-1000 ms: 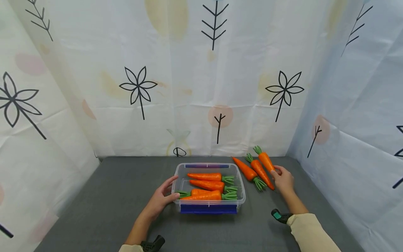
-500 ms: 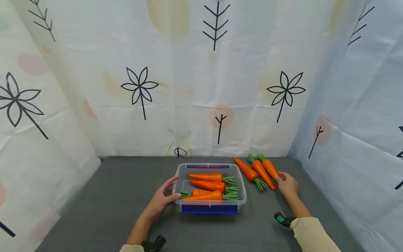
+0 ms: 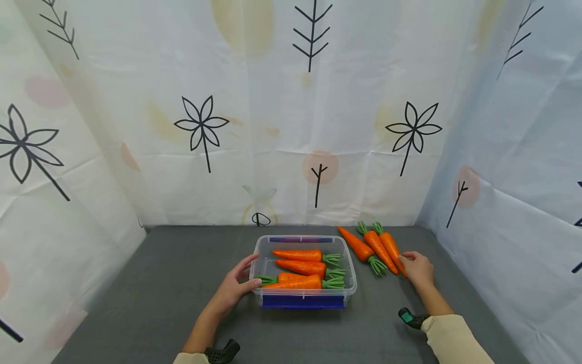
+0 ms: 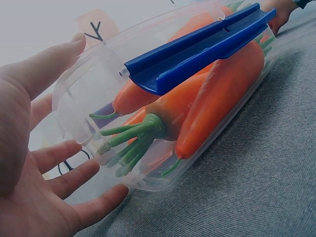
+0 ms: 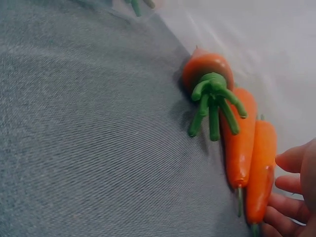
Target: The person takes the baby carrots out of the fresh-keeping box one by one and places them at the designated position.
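Note:
A clear plastic box (image 3: 352,275) with blue latches sits on the grey table, and several orange carrots (image 3: 297,255) with green tops lie inside. My left hand (image 3: 231,289) rests against the box's left end, fingers spread along the wall and thumb by the near corner; in the left wrist view the fingers (image 4: 74,180) look fairly straight. To the right of the box lie three more carrots side by side. My right hand (image 3: 419,270) is at the lower tip of the rightmost carrot (image 3: 389,246). In the right wrist view its loose fingers (image 5: 286,212) lie beside that carrot, not wrapped round it.
The other two loose carrots are a middle one (image 3: 376,246) and a left one (image 3: 356,245), close to the box's right rim. Patterned white cloth (image 3: 273,192) hangs behind the table (image 3: 182,283) and along both sides. Each wrist wears a black device (image 3: 411,317).
The rightmost carrot has come down and to the right and now lies against the middle one. My right hand has shifted slightly down and right toward its tip. The left hand stays put.

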A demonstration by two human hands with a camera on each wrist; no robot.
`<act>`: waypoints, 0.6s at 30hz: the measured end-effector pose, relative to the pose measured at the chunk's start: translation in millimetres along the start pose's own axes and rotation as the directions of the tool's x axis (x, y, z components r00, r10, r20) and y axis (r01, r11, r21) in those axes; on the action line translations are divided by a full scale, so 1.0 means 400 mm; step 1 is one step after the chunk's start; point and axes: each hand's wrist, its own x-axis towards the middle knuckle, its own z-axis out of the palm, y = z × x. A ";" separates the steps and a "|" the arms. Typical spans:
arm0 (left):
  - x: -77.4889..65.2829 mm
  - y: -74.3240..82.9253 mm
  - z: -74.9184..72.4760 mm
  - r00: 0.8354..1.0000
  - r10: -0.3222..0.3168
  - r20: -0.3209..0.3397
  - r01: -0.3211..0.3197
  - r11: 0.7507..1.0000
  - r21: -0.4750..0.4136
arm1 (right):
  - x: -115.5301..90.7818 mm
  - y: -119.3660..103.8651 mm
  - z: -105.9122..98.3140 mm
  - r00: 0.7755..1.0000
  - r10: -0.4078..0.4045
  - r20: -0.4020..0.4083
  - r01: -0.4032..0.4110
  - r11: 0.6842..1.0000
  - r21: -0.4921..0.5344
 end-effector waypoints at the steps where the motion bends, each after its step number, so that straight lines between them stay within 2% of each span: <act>1: 0.000 -0.001 0.000 1.000 0.001 0.000 -0.001 1.000 0.001 | 0.000 -0.002 -0.003 1.000 0.005 0.002 -0.005 1.000 0.001; 9: 0.003 -0.008 0.000 1.000 0.000 -0.005 0.000 1.000 0.004 | -0.002 -0.055 -0.026 1.000 0.003 -0.022 -0.002 0.999 0.047; 18: 0.003 -0.011 -0.003 1.000 -0.011 -0.008 0.011 1.000 -0.008 | -0.027 -0.198 -0.036 0.996 -0.072 0.046 0.065 0.990 0.128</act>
